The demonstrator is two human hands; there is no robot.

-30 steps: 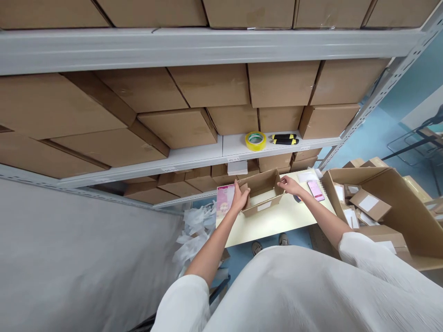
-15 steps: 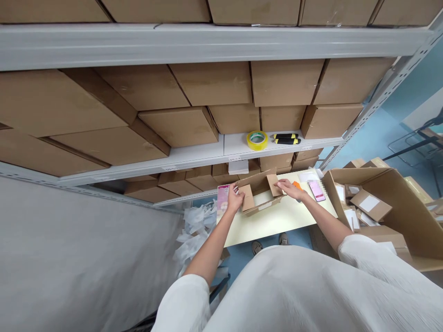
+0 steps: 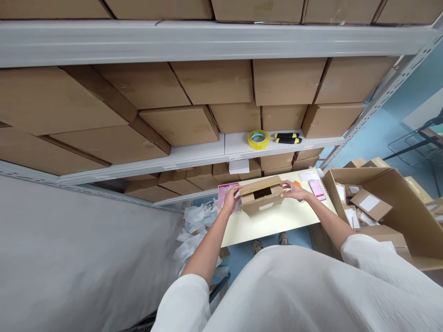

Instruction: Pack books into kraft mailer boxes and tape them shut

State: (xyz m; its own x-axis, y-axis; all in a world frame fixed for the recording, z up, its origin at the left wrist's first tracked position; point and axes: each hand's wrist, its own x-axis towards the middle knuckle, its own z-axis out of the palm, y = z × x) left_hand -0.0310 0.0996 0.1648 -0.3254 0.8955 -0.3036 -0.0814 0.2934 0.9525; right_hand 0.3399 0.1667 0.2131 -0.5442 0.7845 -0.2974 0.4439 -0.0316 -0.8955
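A small cardboard box (image 3: 261, 208) with a white label on its front sits on the pale tabletop (image 3: 252, 230). Its end flaps are folded in and the far long flap leans over the top, leaving a dark gap. At the box's left end, my left hand (image 3: 231, 199) grips the edge with curled fingers. My right hand (image 3: 293, 190) grips the opposite end, fingertips at the flap's corner. Close by my right hand lie an orange object (image 3: 297, 184), partly hidden, and a phone (image 3: 317, 190). A pink printed sheet (image 3: 223, 191) lies behind my left hand.
Shelves packed with cardboard boxes (image 3: 218, 80) rise in front. A roll of yellow tape (image 3: 258, 139) and black-and-yellow cutters (image 3: 287, 138) lie on one shelf. To the right stands a large open carton (image 3: 398, 184) with parcels inside. Crumpled plastic (image 3: 195, 226) lies at left.
The end flaps went from upright to folded inward, and the far long flap has come down over the opening. Both hands have shifted to the box's ends.
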